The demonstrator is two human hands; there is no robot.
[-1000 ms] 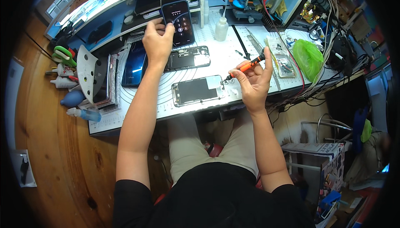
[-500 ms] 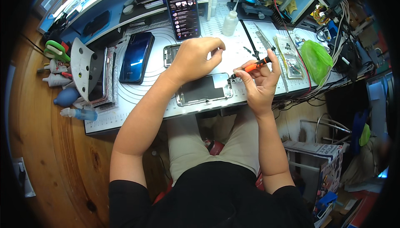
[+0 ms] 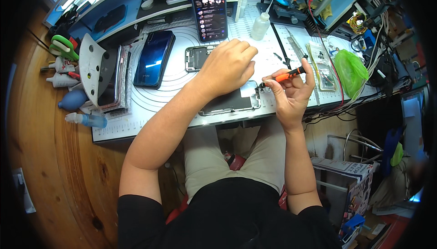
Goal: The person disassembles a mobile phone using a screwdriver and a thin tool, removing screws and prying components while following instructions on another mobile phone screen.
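My left hand (image 3: 231, 65) is closed, its fingers curled down and their tips hidden, so I cannot see what they hold, if anything. It hovers between an opened phone body (image 3: 196, 58) and a detached phone screen panel (image 3: 231, 104), partly covering both. My right hand (image 3: 292, 95) grips an orange and black screwdriver (image 3: 284, 75) between thumb and fingers, its handle slanting up to the right. The screwdriver's tip is beside the panel's right end, where small dark parts (image 3: 261, 87) show; whether it touches them I cannot tell.
A lit phone (image 3: 210, 17) stands upright behind the work; a dark blue phone (image 3: 154, 60) lies left. A dropper bottle (image 3: 261, 26) stands at the back. Right are tweezers (image 3: 296, 44), a parts bag (image 3: 323, 67) and a green plastic bag (image 3: 351, 72). A blue air blower (image 3: 73, 99) sits left.
My left hand has moved slightly right and nearer, covering more of the screen panel and less of the phone body. My right hand keeps the screwdriver at the panel's right end. The view has shifted slightly.
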